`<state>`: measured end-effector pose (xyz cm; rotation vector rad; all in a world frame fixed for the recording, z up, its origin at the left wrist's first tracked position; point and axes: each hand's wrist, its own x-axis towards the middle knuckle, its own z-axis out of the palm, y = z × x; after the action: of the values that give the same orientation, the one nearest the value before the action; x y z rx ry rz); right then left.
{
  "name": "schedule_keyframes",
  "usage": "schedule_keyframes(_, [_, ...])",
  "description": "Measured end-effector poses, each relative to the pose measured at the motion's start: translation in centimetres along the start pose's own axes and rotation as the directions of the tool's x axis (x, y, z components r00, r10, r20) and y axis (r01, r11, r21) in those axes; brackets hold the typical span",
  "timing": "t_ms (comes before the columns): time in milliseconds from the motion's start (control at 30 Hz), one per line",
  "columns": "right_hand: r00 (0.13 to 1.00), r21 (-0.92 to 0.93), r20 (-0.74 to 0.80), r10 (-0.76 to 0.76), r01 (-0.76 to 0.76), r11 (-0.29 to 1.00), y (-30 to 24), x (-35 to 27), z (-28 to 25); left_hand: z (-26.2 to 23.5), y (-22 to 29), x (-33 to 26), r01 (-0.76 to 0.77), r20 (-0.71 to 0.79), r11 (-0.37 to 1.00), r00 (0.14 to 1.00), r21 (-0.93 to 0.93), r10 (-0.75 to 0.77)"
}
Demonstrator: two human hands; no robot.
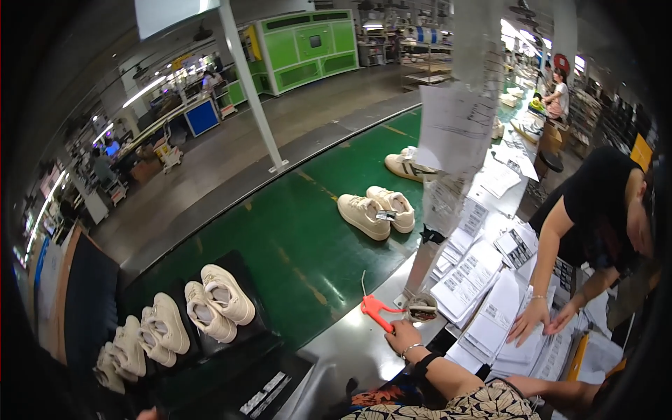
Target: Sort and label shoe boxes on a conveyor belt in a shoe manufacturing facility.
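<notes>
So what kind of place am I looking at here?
Most likely a shoe factory floor. Pairs of cream sneakers ride a long green conveyor belt, stacks of printed paper sheets cover the workbench beside it, and large green machines stand at the back.

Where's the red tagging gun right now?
In the head view, the red tagging gun lies on the grey metal ledge, lower centre, beside a hand and left of a tape roll.

Single head-worn fisheye view — looks down, forward over grey metal tabletop (350, 346) and green conveyor belt (301, 231), close range.
</notes>
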<state>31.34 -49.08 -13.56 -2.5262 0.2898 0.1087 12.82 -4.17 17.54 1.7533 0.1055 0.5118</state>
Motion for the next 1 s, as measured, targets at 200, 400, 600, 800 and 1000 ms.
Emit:
schedule_keyframes(200, [0.984,-0.059,-0.101,-0.149,0.143,0.988,-0.1,0.2,0.6,13.0,-0.1,8.0,0.069,0.037,0.996,0.997,0.051,-0.071])
schedule_keyframes(400, [0.913,0.153,-0.207,-0.352,0.385,0.910,-0.7,1.3,-0.7,23.6,-1.3,15.9,-0.141,0.134,0.990,0.981,-0.012,0.142])
schedule_keyframes(600, [0.962,0.299,-0.178,-0.208,0.254,0.920,-2.5,5.1,-2.3,28.5,-2.9,21.1,-0.337,0.379,0.929,0.888,0.154,0.260])
schedule_keyframes(800, [0.973,0.468,-0.214,-0.083,0.177,0.866,-5.9,14.1,-2.2,30.7,-7.2,25.4,-0.540,0.457,0.710,0.824,0.452,0.336])
schedule_keyframes(1000, [0.921,0.831,-0.140,0.363,-0.090,0.550,-7.4,25.0,-1.1,33.0,-8.5,26.6,-0.606,0.510,0.616,0.784,0.503,0.354])
